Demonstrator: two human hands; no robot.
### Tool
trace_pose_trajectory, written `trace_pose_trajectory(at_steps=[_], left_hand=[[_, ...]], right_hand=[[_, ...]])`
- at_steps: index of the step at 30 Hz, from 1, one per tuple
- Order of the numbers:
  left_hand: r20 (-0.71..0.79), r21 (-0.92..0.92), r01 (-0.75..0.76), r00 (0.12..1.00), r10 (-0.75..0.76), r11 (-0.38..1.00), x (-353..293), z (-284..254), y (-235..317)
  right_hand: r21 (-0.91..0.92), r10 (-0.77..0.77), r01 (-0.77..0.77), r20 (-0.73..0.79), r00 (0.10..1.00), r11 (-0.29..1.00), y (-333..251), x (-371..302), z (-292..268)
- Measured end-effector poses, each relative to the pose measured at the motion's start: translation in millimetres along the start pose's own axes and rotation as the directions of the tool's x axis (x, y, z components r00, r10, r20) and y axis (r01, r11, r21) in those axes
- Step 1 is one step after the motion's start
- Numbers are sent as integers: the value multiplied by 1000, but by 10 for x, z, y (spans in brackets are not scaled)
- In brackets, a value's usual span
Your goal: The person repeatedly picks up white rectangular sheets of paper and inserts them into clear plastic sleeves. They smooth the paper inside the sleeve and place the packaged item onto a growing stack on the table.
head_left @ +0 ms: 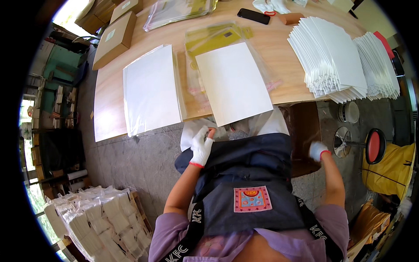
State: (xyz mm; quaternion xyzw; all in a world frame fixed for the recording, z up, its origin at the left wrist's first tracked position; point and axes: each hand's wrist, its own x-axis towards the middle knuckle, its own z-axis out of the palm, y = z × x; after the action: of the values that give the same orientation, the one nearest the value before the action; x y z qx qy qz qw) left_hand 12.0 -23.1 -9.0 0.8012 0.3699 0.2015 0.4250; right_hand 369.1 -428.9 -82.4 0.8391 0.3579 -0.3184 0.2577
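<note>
My left hand (201, 147), in a white knit glove with a red cuff and one bare fingertip, is over my lap, short of the table edge. Its fingers are curled, and nothing shows in them. My right hand (318, 151), gloved alike, hangs out to the right, away from the table; motion smears its fingers. A white sheet (234, 83) lies tilted on clear plastic sleeves with yellow print (194, 41), jutting over the table's front edge. Left of it lies a stack of white sheets in clear plastic (152, 89).
Fanned stacks of white folded sheets (327, 59) stand at the table's right. Farther back are a black phone (253, 16) and more clear sleeves (176, 13). A cardboard box (114, 41) sits at the left edge. Bundled white stacks (98, 218) and a red-seated stool (375, 146) flank me.
</note>
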Motion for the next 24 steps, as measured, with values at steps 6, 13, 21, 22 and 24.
trace_pose_trajectory(at_steps=[6, 13, 21, 22, 24], left_hand=[[-45, 465, -531, 785, 618, 708, 204, 113, 236], [-183, 146, -316, 923, 339, 938, 268, 146, 200], [118, -926, 267, 877, -466, 268, 223, 100, 442], [114, -875, 299, 892, -437, 382, 232, 35, 498], [84, -735, 268, 948, -308, 623, 250, -171, 658]], right_hand=[[345, -26, 466, -782, 623, 815, -1217, -479, -1588], [385, -73, 722, -855, 514, 575, -1764, -178, -2124], [922, 102, 384, -377, 921, -53, -1906, -223, -2030], [916, 60, 373, -368, 928, -146, -1912, -216, -1991], [915, -61, 338, -359, 931, -218, -1926, -136, -1944]])
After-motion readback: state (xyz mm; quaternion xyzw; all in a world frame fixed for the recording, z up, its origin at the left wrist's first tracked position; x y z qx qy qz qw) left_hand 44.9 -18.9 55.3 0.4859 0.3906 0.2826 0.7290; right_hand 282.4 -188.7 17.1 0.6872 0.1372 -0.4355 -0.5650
